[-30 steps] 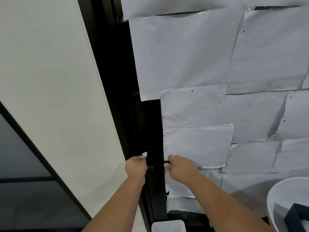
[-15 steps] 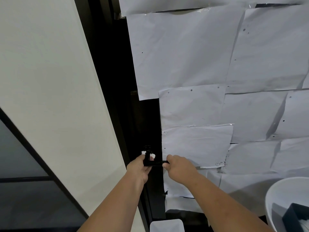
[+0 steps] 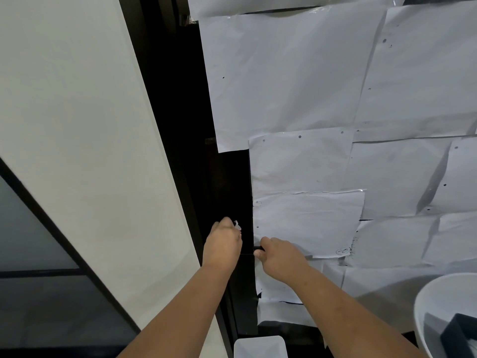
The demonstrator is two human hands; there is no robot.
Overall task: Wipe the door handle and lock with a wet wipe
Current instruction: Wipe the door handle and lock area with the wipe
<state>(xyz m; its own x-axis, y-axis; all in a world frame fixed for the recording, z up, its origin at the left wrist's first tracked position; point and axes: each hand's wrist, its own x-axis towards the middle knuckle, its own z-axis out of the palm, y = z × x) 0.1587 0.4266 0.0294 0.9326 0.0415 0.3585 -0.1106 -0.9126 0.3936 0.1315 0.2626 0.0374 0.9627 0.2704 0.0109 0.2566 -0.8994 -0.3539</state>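
Black handle [image 3: 256, 248], gripped by the right hand [image 3: 280, 257]; the left hand [image 3: 223, 244] pinches the wipe [image 3: 237, 225] (mostly hidden) and could miss the unseen lock.

- White paper sheets [image 3: 309, 81] cover the surface above and right of the hands.
- A pale wall panel [image 3: 77, 125] stands left of them.
- A white round bin [image 3: 438, 301] sits lower right, a dark box [image 3: 462, 334] inside.
- A small white container [image 3: 259, 346] lies below the hands.
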